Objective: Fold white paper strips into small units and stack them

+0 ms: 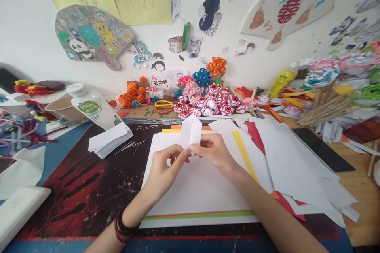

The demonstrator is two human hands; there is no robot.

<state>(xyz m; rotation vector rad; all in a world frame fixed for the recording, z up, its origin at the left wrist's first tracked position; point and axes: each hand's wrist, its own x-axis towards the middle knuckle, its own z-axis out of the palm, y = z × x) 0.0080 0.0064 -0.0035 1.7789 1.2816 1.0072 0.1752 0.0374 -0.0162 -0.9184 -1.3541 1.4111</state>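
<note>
Between both hands stands a small folded piece of white paper (190, 129), upright with a crease down its middle. My left hand (166, 166) pinches its lower edge between thumb and forefinger. Close beside it, my right hand (214, 151) grips the lower right side, thumb in front and fingers behind. The thumbs nearly meet at the bottom of the paper. Below the hands lies a stack of large white sheets (192, 189), with orange and green edges showing at the front. A yellow strip (244, 154) lies on the stack to the right.
A stack of small white slips (111, 138) and thin wires (133, 147) lie left, near a white bottle (94, 104). Red and white paper flowers (215, 102) line the back. Loose white sheets (297, 162) spread right, by a black slab (323, 150). A white case (22, 213) sits front left.
</note>
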